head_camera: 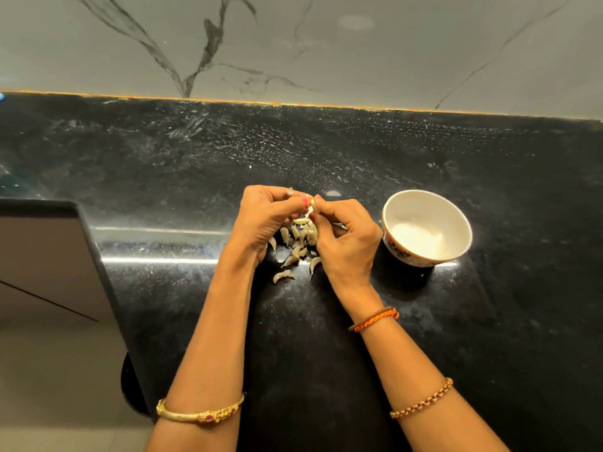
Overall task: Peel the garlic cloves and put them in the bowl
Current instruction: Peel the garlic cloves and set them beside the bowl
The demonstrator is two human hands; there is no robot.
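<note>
Up close, the fingertips of the left hand (261, 220) and right hand (346, 239) meet, both curled and pinching one garlic clove (311, 203) with a strip of skin hanging from it. They hold it above the heap of garlic cloves (295, 246) lying on the black countertop (489, 321). Right of that heap, just beside the right hand but not touching it, stands the bowl (427, 228), white inside; whether anything lies in it I cannot tell. Beyond the heap the speckled stone runs bare to a grey marble wall (326, 44). Left of the heap the counter's edge drops to pale floor (49, 386). Bangles ring both forearms.
</note>
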